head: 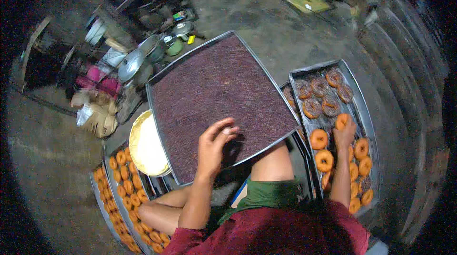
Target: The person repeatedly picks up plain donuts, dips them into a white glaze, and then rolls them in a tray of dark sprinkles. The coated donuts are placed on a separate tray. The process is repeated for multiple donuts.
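My left hand (214,144) hovers over the near part of a square metal tray filled with dark brown sprinkles (221,87). Its fingers are slightly curled and apart, and nothing shows in them. On the right, my right hand (345,135) grips a plain ring doughnut (342,122) inside a long metal tray (366,123). At that tray's far end lie several sprinkle-coated doughnuts (320,87). Several plain doughnuts (324,161) fill its near end, some partly hidden by my right forearm.
A round container of pale cream (148,144) stands left of the sprinkle tray. Two trays of plain doughnuts (128,185) lie by my left knee. Lidded pots (132,66), a green container (173,45) and bags (98,112) sit farther left. A yellowish board (309,4) lies on the floor ahead.
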Motion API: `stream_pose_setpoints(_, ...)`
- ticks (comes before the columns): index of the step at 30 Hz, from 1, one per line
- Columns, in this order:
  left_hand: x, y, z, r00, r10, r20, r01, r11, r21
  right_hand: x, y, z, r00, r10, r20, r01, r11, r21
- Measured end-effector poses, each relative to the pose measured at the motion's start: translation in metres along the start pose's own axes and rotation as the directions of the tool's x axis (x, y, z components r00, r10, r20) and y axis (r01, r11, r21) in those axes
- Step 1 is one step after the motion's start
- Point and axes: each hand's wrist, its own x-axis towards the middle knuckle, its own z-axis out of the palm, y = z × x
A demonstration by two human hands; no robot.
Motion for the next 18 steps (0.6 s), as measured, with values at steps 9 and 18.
stream_pose_setpoints(9, -0.002, -0.012, -0.028, 0.997, 0.071, 0.040, -0.027, 0.759, -0.651, -0.159, -0.306, -0.111, 0.172, -0.985, -0.019, 0.693, 0.107, 0.713)
stream_pose_setpoints(18, -0.054, -0.028, -0.185, 0.922, 0.096, -0.376, -0.370, 0.508, -0.778, -0.278, -0.483, -0.070, -0.185, -0.902, 0.390, 0.733, 0.138, 0.666)
